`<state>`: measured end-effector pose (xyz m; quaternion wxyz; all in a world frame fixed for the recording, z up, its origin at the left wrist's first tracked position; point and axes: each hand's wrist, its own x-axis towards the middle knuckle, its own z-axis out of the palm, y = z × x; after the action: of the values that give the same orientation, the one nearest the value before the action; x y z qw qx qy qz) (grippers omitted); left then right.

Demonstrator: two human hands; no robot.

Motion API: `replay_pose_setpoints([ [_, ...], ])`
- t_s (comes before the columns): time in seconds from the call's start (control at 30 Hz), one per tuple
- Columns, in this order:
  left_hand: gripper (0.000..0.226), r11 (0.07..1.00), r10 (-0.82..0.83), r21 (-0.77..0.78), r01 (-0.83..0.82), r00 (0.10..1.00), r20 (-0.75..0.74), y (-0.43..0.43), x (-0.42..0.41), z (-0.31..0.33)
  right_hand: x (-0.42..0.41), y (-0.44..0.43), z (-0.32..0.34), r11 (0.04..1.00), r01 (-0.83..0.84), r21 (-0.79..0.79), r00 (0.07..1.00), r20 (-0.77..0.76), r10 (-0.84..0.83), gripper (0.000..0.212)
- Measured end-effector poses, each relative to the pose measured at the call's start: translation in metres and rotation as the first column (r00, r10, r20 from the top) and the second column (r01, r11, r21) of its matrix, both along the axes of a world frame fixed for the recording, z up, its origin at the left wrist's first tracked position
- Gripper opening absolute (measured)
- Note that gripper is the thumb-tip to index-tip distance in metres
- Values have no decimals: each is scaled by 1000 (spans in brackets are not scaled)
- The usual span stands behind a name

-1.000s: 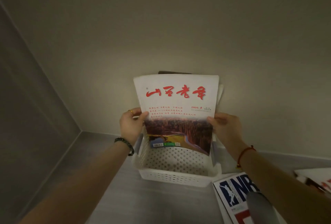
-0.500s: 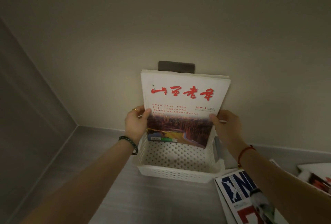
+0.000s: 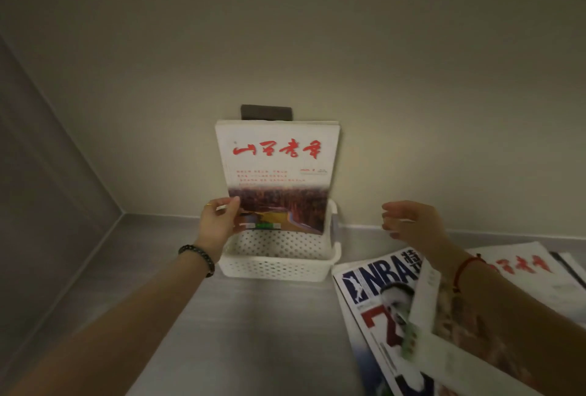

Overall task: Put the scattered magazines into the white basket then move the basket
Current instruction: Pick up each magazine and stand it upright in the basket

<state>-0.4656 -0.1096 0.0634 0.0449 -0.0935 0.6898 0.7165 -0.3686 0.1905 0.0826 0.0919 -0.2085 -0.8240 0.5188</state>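
The magazines are partly stowed: a small stack stands upright in the white basket (image 3: pixel 276 264), fronted by the red-titled magazine (image 3: pixel 277 173), its top leaning toward the wall and its lower end down inside the basket. The basket sits on the grey counter (image 3: pixel 253 332) at its back edge, close against the wall, some way right of the back-left corner. My left hand (image 3: pixel 218 224) pinches the front magazine's lower-left edge, thumb on the cover and fingers behind, steadying the stack. My right hand (image 3: pixel 412 226) is free in the air to the right of the basket, fingers loosely curled and apart, holding nothing. I judge the loading step is mid-way: more magazines lie toward the counter's right side, the NBA magazine (image 3: pixel 377 294) nearest the basket, a pale one (image 3: pixel 444 332) overlapping it, and another red-titled copy (image 3: pixel 523 269) behind my right forearm. The next move calls for my right hand to drop to that pile and lift a copy by its edge while my left keeps the stack from toppling; moving the basket comes later. How many copies stand behind the front one I cannot count; only their top edges show. My right arm hides much of the loose pile, the frame's edge cuts it off, and a dark plate (image 3: pixel 265 112) on the wall is half hidden by the stack.
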Motion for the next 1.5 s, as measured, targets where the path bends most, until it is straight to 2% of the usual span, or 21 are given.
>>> replay_pose_setpoints([
  [0.07,13,998,-65,13,65,998,15,17,21,3,30,22,3,999,13,41,999,53,-15,29],
  [0.17,14,986,-165,41,163,985,58,51,57,7,74,53,3,999,46,11,995,85,-47,31],
  [0.33,16,934,-346,-28,355,924,164,118,117,-4,139,92,-11,960,-73,270,964,265,-1,29],
  [0.47,18,875,-459,-42,482,856,237,164,158,-26,179,115,-35,981,-89,172,959,279,38,34],
  [0.53,18,865,-464,-72,496,846,262,183,173,-38,194,125,-49,971,-150,187,938,336,81,42],
  [0.67,27,828,-451,-249,502,861,236,209,194,-64,218,130,-74,954,-234,186,906,397,145,65],
  [0.77,18,807,-435,-321,496,866,245,217,207,-77,231,127,-89,940,-317,126,867,441,233,79],
  [0.87,16,796,-407,-366,482,874,265,221,214,-86,237,124,-101,836,-463,295,803,538,254,94],
  [0.93,13,754,-417,-411,513,857,304,224,218,-87,241,122,-105,811,-492,317,781,572,250,103],
  [1.0,13,738,-424,-400,544,834,352,227,220,-86,245,123,-107,800,-519,302,763,587,273,108],
  [1.07,14,767,-431,-305,565,805,407,231,224,-82,247,125,-107,773,-552,311,740,611,282,109],
  [1.13,12,815,-436,-177,552,785,441,235,227,-71,247,124,-106,755,-561,340,742,610,278,104],
  [1.2,18,825,-472,-80,559,760,447,238,226,-54,247,120,-106,729,-567,384,759,588,281,93],
  [1.3,28,814,-535,10,581,744,400,243,220,-26,245,114,-97,604,-587,539,786,559,265,69],
  [1.33,28,823,-538,42,567,752,381,244,217,-17,242,113,-90,601,-548,581,821,510,255,61],
  [1.4,23,835,-545,155,527,760,354,245,208,3,231,112,-68,689,-422,590,899,372,232,32],
  [1.43,29,838,-545,215,502,765,342,244,204,11,224,114,-53,744,-355,566,928,309,209,15],
  [1.5,49,854,-519,241,462,791,323,238,193,19,209,121,-25,847,-244,472,967,187,174,6],
])
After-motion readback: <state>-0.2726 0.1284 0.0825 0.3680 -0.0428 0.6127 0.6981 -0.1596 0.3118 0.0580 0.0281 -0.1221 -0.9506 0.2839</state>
